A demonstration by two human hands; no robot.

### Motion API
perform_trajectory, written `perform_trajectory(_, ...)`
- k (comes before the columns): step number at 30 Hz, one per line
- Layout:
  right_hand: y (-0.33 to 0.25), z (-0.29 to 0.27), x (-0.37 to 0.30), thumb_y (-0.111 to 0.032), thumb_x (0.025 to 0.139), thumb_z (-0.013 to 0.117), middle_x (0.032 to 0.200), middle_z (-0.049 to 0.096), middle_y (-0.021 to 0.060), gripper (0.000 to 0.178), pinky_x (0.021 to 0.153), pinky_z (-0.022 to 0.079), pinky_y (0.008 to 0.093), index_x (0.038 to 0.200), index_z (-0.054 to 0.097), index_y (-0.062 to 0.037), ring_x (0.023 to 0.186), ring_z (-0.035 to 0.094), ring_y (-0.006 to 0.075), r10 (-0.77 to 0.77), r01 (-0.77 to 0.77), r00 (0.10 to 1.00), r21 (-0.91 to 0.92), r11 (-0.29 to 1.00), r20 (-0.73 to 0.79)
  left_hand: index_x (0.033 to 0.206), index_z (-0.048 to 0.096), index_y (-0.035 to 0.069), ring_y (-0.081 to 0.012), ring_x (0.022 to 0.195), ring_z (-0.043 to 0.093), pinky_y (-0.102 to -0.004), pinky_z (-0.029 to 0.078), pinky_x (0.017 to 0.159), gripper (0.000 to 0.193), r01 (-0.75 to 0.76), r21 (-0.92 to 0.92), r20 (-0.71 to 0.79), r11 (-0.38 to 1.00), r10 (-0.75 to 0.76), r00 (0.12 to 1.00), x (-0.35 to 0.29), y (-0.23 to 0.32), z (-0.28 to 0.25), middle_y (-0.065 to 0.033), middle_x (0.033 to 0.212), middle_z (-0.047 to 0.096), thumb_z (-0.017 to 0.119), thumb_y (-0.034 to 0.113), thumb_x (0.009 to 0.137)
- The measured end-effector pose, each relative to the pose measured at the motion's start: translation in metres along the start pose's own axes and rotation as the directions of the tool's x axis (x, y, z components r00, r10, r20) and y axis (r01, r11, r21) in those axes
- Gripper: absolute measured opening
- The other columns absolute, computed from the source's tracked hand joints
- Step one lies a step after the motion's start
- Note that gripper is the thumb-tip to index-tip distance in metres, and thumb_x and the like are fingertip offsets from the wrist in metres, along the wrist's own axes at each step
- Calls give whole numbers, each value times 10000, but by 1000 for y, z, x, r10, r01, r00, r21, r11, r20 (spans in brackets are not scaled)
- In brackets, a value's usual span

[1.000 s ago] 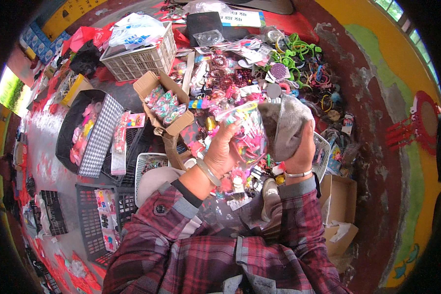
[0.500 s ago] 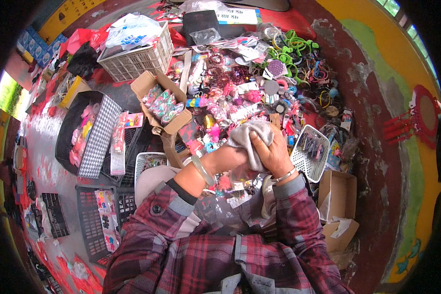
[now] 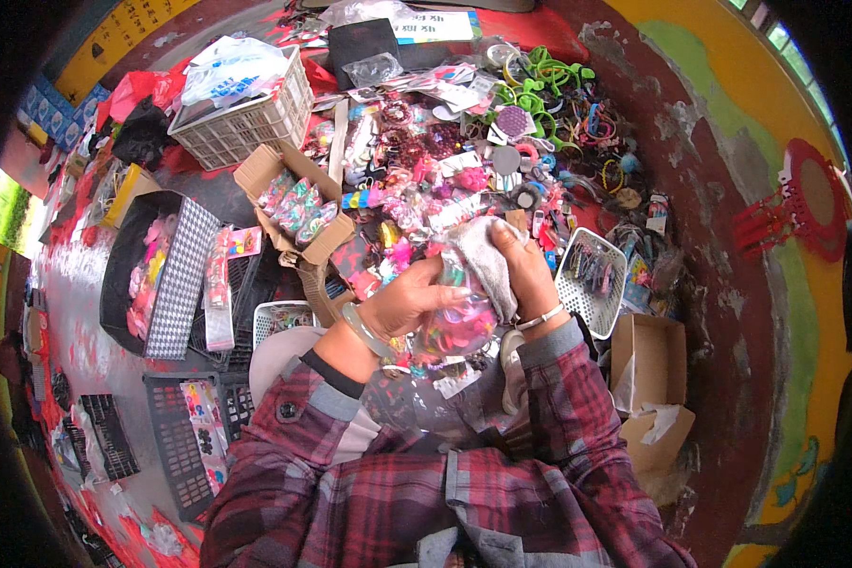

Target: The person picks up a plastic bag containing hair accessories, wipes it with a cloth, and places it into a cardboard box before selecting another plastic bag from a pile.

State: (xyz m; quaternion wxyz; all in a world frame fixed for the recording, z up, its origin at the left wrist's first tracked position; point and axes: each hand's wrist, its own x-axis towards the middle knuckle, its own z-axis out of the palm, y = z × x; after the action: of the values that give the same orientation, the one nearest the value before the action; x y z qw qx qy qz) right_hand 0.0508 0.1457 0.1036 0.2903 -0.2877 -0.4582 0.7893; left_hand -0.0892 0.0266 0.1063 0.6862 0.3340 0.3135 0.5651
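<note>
A clear, rounded plastic container [image 3: 460,329] with pink and other bright small pieces showing through it is in my left hand [image 3: 402,301]. The left fingers and thumb close round its upper left side. My right hand [image 3: 528,276] grips a grey cloth [image 3: 483,263], thumb on top, and the cloth lies against the container's right side. Whether the container is a jar or a stiff bag I cannot make out. Beneath both hands spreads a heap of hair ornaments and trinkets [image 3: 445,180].
At left stand an open cardboard box [image 3: 341,232] of packets, a houndstooth-sided bin [image 3: 182,284], a pale crate [image 3: 298,99] and dark baskets [image 3: 175,426]. A white basket [image 3: 617,289] and an empty carton [image 3: 670,364] sit at right, near the wall. Green headbands [image 3: 540,95] lie behind.
The cloth has slid off my left hand toward the right and up, baring the container. My left hand has turned, so its thumb now shows along the container. The view has shifted slightly.
</note>
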Motion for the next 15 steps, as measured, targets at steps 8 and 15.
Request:
perform_trajectory(8, -23, -13, 0, -406, 941, 421, 1149, 584, 148, 498, 944, 431, 375, 1208, 506, 5, 1050, 571, 259, -227, 215, 973, 513, 831, -41, 1242, 449, -31, -226, 1050, 572, -361, 449, 931, 510, -273, -316, -201, 909, 218, 955, -5, 27, -1, -124, 1154, 573, 605, 127, 784)
perform_trajectory(15, -34, 8, -39, -419, 899, 475, 1225, 505, 189, 590, 985, 360, 415, 1286, 404, 21, 1123, 493, 314, -399, 468, 876, -280, 838, 270, 1206, 482, 32, -161, 977, 564, -285, 450, 859, 465, -116, 200, -150, 973, 147, 978, 10, 11, -7, -51, 1105, 571, 653, 89, 778)
